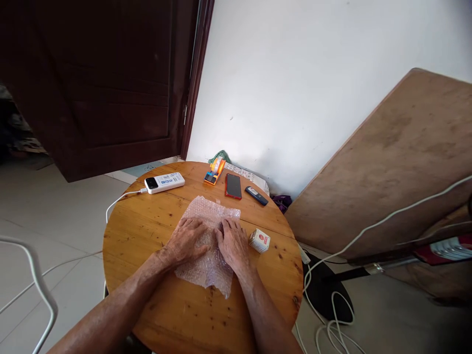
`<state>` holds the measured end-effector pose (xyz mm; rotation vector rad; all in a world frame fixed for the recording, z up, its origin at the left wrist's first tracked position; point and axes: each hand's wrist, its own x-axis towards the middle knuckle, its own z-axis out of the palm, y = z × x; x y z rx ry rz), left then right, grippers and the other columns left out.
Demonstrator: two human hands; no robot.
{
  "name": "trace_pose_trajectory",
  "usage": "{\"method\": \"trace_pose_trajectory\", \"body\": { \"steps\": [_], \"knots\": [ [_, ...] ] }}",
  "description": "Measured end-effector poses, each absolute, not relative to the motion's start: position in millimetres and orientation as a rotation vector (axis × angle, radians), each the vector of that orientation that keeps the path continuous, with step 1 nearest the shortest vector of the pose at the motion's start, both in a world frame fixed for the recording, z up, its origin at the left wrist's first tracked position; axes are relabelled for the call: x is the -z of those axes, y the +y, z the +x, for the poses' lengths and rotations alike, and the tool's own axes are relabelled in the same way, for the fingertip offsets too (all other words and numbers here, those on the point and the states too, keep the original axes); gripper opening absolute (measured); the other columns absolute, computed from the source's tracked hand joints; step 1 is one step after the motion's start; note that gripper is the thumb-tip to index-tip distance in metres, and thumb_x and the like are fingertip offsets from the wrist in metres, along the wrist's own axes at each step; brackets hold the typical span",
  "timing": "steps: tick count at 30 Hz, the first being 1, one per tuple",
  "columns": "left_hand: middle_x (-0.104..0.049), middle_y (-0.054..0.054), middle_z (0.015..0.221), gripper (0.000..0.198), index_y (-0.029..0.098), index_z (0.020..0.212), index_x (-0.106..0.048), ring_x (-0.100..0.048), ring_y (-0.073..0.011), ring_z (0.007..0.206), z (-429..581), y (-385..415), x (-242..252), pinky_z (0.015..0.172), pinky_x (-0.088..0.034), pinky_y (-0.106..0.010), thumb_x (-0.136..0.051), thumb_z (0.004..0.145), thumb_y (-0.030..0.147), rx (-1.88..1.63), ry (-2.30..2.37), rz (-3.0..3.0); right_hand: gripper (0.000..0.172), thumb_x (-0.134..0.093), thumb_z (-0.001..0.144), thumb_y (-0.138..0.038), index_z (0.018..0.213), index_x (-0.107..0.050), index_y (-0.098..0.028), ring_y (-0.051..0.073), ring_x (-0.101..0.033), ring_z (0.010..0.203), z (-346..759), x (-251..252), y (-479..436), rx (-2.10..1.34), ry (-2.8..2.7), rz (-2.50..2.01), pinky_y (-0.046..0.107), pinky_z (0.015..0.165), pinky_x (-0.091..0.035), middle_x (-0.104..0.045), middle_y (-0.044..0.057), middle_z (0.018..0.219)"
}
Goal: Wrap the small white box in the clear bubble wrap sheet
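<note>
A sheet of clear bubble wrap (212, 211) lies on the round wooden table (147, 231). My left hand (186, 241) rests palm down on its left half, fingers stretched out flat. My right hand (233, 243) presses on its right half, fingers flat and close together, touching the left hand's fingertips. Whether anything lies under the wrap or the hands is hidden. A small white box with a red mark (259, 240) sits just right of my right hand, apart from it.
At the table's far side lie a white power bank (164, 182) with a white cable, an orange tape dispenser (215, 172), a red-edged phone (233, 186) and a dark remote (256, 195). A brown board (398, 162) leans at right. Cables (332, 319) trail on the floor.
</note>
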<state>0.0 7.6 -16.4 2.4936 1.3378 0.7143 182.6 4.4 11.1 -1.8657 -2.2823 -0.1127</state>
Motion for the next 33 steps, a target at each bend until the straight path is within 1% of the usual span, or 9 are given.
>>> {"method": "trace_pose_trajectory", "body": {
  "steps": [8,11,15,17,19,22,26,31,33],
  "knots": [
    [-0.061,-0.012,0.130,0.035,0.019,0.115,-0.065,-0.052,-0.0292,0.125,-0.3,-0.7,2.1,0.110,-0.037,-0.047,-0.064,0.081,0.030,-0.605,1.372,2.467,0.021,-0.046,0.097,-0.028,0.105,-0.063,-0.018,0.026,-0.053,0.109,186.0,-6.6,9.0,0.166,-2.198,-1.865,0.036,0.090,-0.041,-0.065,0.010,0.111],
    [-0.062,-0.012,0.126,0.035,0.018,0.115,-0.063,-0.054,-0.0301,0.121,1.7,-7.5,-11.5,0.106,-0.040,-0.047,-0.061,0.082,0.028,-0.476,1.407,2.488,0.022,-0.047,0.096,-0.027,0.111,-0.062,-0.019,0.026,-0.051,0.114,187.0,-2.7,11.2,0.154,-2.211,-1.847,0.038,0.091,-0.041,-0.063,0.011,0.120],
    [-0.059,-0.014,0.127,0.035,0.016,0.118,-0.059,-0.053,-0.0299,0.120,15.1,1.1,-25.8,0.104,-0.041,-0.047,-0.054,0.084,0.021,-0.454,1.385,2.605,0.039,-0.046,0.096,-0.026,0.133,-0.052,-0.018,0.026,-0.045,0.129,190.3,1.3,15.1,0.085,-2.241,-1.795,0.041,0.102,-0.037,-0.053,0.011,0.141],
    [-0.058,-0.014,0.128,0.031,0.017,0.117,-0.058,-0.052,-0.0283,0.122,24.9,15.7,-25.2,0.105,-0.040,-0.046,-0.048,0.088,0.020,-0.459,1.382,2.614,0.043,-0.045,0.096,-0.026,0.137,-0.050,-0.019,0.026,-0.041,0.135,193.0,2.4,16.5,0.033,-2.278,-1.761,0.042,0.107,-0.033,-0.049,0.010,0.147],
    [-0.057,-0.014,0.133,0.030,0.017,0.118,-0.057,-0.049,-0.0276,0.127,32.0,32.6,-18.9,0.108,-0.037,-0.046,-0.047,0.090,0.023,-0.392,1.432,2.569,0.042,-0.043,0.097,-0.027,0.138,-0.051,-0.020,0.025,-0.039,0.137,195.9,3.2,17.9,-0.009,-2.312,-1.724,0.041,0.109,-0.032,-0.047,0.008,0.149],
    [-0.052,-0.017,0.140,0.035,0.015,0.122,-0.056,-0.043,-0.0330,0.135,32.0,51.8,-4.2,0.111,-0.031,-0.057,-0.044,0.093,0.031,-0.367,1.498,2.532,0.042,-0.039,0.099,-0.030,0.139,-0.050,-0.022,0.025,-0.040,0.137,198.6,4.5,21.5,-0.029,-2.320,-1.712,0.041,0.109,-0.032,-0.046,0.007,0.150],
    [-0.043,-0.015,0.150,0.049,0.018,0.134,-0.050,-0.027,-0.0370,0.144,22.1,58.0,10.2,0.114,-0.020,-0.062,-0.047,0.092,0.044,-0.440,1.571,2.512,0.046,-0.041,0.099,-0.031,0.142,-0.046,-0.016,0.028,-0.039,0.137,199.6,6.0,28.9,-0.029,-2.234,-1.844,0.043,0.110,-0.032,-0.044,0.012,0.150],
    [-0.045,-0.015,0.149,0.051,0.018,0.134,-0.050,-0.027,-0.0361,0.145,23.0,56.7,15.2,0.115,-0.019,-0.061,-0.048,0.091,0.045,-0.478,1.617,2.511,0.046,-0.040,0.099,-0.031,0.138,-0.049,-0.010,0.030,-0.042,0.135,200.6,2.2,28.5,0.039,-2.149,-1.967,0.043,0.109,-0.034,-0.048,0.017,0.145],
    [-0.046,-0.015,0.148,0.052,0.018,0.135,-0.050,-0.027,-0.0365,0.144,25.1,57.5,16.5,0.115,-0.020,-0.062,-0.048,0.091,0.045,-0.496,1.623,2.506,0.048,-0.040,0.098,-0.029,0.139,-0.048,-0.007,0.032,-0.038,0.137,196.7,-1.3,23.3,0.094,-2.135,-1.959,0.045,0.110,-0.032,-0.046,0.019,0.147]
  ]
}}
